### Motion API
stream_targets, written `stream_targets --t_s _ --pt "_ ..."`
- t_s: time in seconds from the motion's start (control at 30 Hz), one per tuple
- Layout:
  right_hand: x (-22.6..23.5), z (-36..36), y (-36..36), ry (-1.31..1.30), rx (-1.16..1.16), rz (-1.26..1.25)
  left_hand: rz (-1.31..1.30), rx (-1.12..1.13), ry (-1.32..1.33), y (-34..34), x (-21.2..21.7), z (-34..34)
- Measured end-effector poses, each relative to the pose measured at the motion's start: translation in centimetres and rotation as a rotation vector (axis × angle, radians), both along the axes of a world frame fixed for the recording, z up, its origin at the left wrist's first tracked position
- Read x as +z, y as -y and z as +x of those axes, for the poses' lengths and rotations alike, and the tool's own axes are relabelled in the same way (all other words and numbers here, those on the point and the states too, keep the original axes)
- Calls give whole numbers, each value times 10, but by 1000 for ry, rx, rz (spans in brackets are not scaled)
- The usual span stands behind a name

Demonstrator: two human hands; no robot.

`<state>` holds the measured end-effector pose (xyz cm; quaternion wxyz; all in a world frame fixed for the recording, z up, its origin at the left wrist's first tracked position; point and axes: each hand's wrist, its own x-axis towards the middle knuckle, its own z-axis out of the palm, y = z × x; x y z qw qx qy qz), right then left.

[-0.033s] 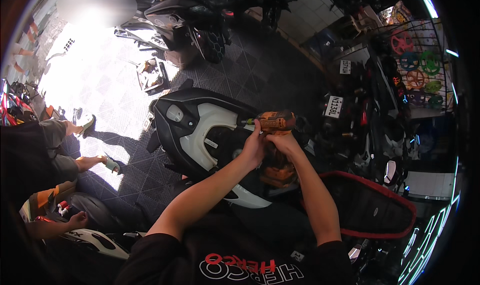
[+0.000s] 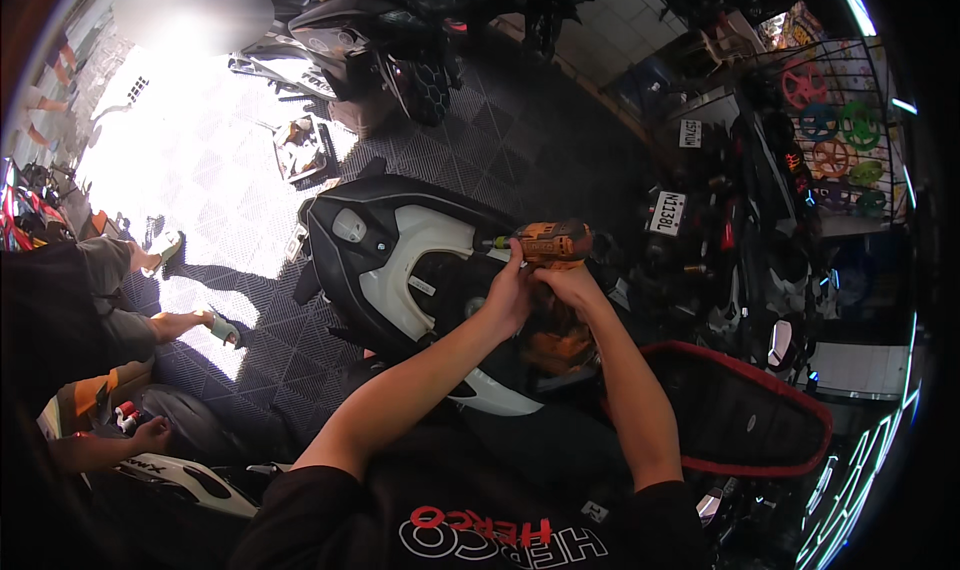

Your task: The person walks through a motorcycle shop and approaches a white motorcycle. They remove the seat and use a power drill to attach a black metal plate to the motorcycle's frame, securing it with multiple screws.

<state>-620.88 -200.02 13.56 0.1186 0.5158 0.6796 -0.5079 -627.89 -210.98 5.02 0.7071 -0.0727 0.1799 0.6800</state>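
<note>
An orange-and-black drill [image 2: 555,242] is pointing toward nine o'clock over a scooter's smooth white-and-black panels [image 2: 408,235]. The right hand [image 2: 572,287] is gripping it; the left hand [image 2: 508,298] is touching it, closure unclear. At ten o'clock, a rectangular tray [image 2: 322,148] is holding jumbled items [image 2: 297,148].

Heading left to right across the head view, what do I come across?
Another person's nearer sandal, square floor tray, the scooter's pale oval piece, orange-and-black power drill, long red-edged black piece, bright green wheel.
</note>
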Motion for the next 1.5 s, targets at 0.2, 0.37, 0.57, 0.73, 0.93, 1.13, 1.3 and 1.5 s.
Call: stream_targets --t_s 0.2,0.37,0.57,0.73,0.93,1.13,1.3,1.5 --pt "1 9 -4 -30 -40 -35 -21 14 -27 -6 5 7" --pt "0 16 -3 -55 14 -29 -110 44 -39 -3 16 12" --pt "14 7 7 -55 -97 -89 -82 -4 -104 2 10 3" --pt "5 16 8 -122 -122 -100 -286 -61 -325 19 13 -7" --pt "-13 30 12 -372 -43 -13 -449 108 -1624 52 -28 -40" --pt "17 33 19 -243 -192 -78 -340 272 -2257 23 -24 -53" --pt "18 75 21 -348 -277 -83 -474 50 -2466 10 -32 -52" --pt "22 159 64 -431 -436 -101 -595 181 -2276 7 -40 -39"
